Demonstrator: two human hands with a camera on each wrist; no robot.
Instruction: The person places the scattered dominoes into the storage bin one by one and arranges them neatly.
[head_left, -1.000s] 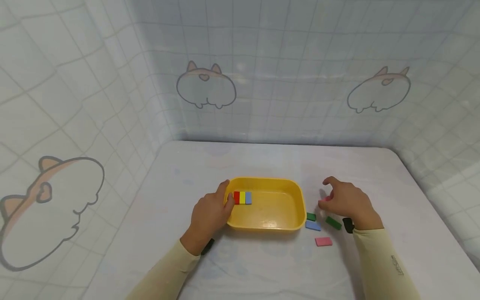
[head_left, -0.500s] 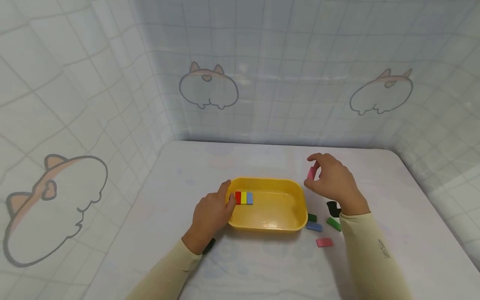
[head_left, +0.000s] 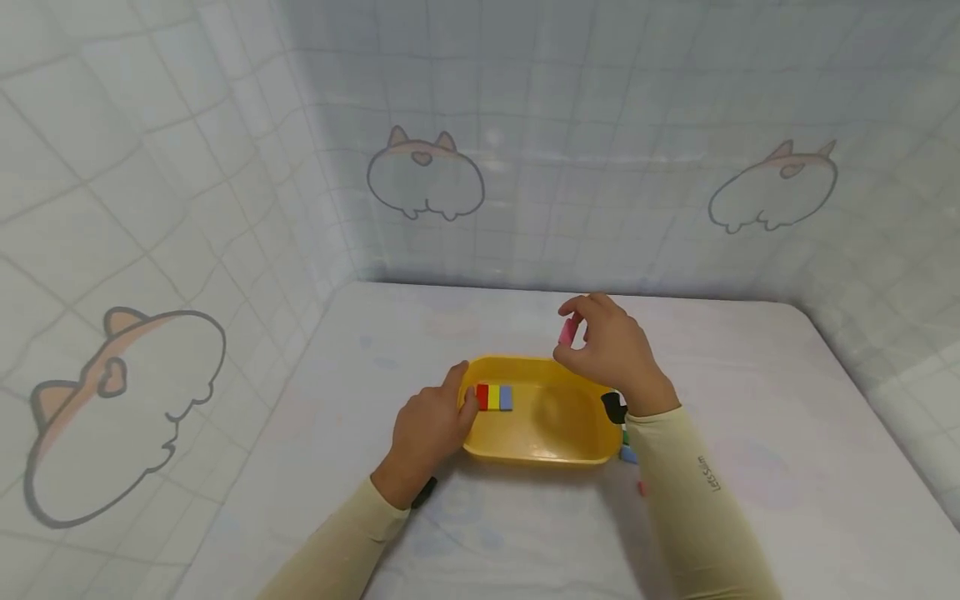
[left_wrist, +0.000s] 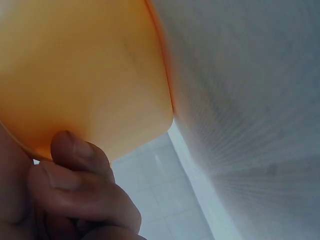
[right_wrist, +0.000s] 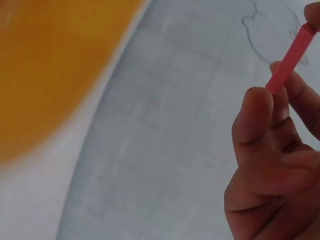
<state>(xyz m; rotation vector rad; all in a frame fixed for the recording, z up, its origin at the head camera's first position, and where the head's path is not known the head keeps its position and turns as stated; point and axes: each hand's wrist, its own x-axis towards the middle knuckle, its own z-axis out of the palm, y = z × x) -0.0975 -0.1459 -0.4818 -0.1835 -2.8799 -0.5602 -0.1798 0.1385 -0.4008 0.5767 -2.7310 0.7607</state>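
Note:
My left hand (head_left: 427, 425) grips the left end of a yellow plastic tray (head_left: 547, 429), thumb over the rim. In the left wrist view its curled fingers (left_wrist: 85, 195) lie against the tray's outer wall. Inside, at the left end, a red block (head_left: 482, 397), a yellow block (head_left: 493, 397) and a light blue block (head_left: 506, 398) lie side by side in a row. Raised over the tray's far right part, my right hand (head_left: 617, 354) pinches a thin pink block (right_wrist: 292, 57) between thumb and fingertips, held by its ends.
Just right of the tray, partly hidden by the right sleeve (head_left: 690, 500), lie a green block (head_left: 626, 437), a blue block (head_left: 628, 455) and another pink block (head_left: 642, 489). A grid-patterned sheet (head_left: 555, 225) rises behind the white table surface (head_left: 750, 350).
My right hand has lifted the pink block from the table's right side and carried it leftward over the tray. The left hand keeps its grip on the tray.

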